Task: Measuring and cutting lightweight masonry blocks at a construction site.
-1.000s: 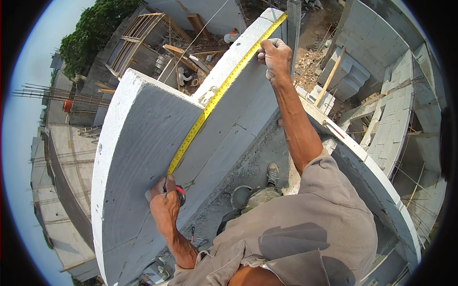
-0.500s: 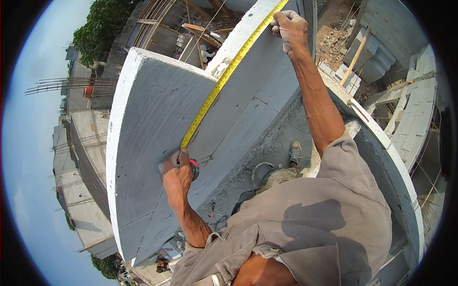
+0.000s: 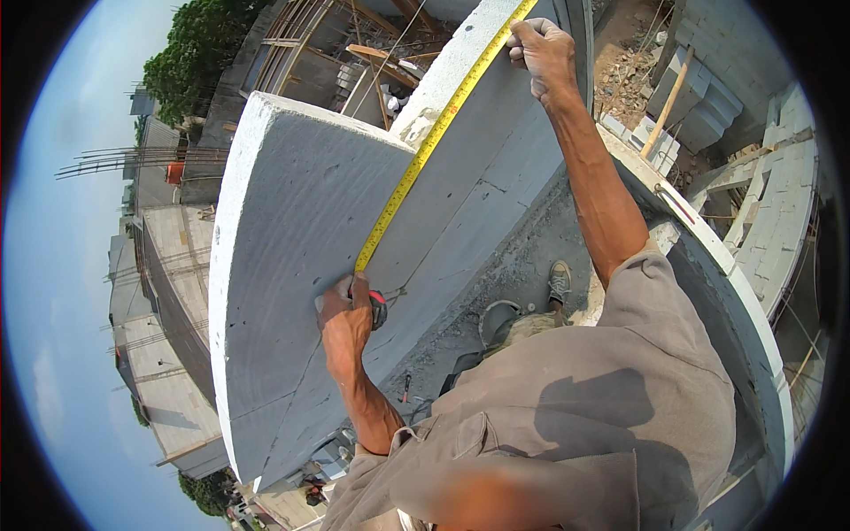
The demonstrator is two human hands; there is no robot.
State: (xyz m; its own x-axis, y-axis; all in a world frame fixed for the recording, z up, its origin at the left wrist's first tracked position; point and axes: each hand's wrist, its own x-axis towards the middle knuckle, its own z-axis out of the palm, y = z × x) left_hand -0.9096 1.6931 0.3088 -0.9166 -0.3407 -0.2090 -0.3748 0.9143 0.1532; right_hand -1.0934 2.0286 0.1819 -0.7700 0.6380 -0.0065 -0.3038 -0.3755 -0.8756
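Both hands sit higher than before, left hand gripping the tape case, right hand pinching the yellow tape.

Below the left hand's fingers the grey block face is left bare; between both hands it is crossed by the yellow tape. Beyond the right hand's fingers, room is limited by the wall top

We stretch the yellow tape measure along the grey block wall: left hand grips its case at 7 o'clock, right hand pins the end at 1 o'clock.
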